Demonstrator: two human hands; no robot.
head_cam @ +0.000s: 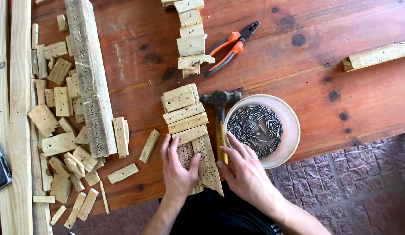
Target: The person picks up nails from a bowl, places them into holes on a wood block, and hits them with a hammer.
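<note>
A small assembly of pale wooden slats point(187, 119) lies on the brown wooden table point(324, 100), cross pieces stacked over two long strips full of nail holes. My left hand point(178, 167) rests flat on the lower left of that assembly, fingers spread. My right hand point(241, 167) sits just right of it, fingers curled over the yellow handle of a hammer point(220, 117) whose dark head points away from me. A shallow round bowl point(291, 130) holding several small nails is right beside the hammer.
Orange-handled pliers point(230, 48) lie at the far middle beside a second slat assembly point(191, 39). A long holed plank point(91, 78) and several small wood offcuts point(58, 143) cover the left. A wood strip point(376, 55) lies far right. Brick paving point(363, 182) shows below the table edge.
</note>
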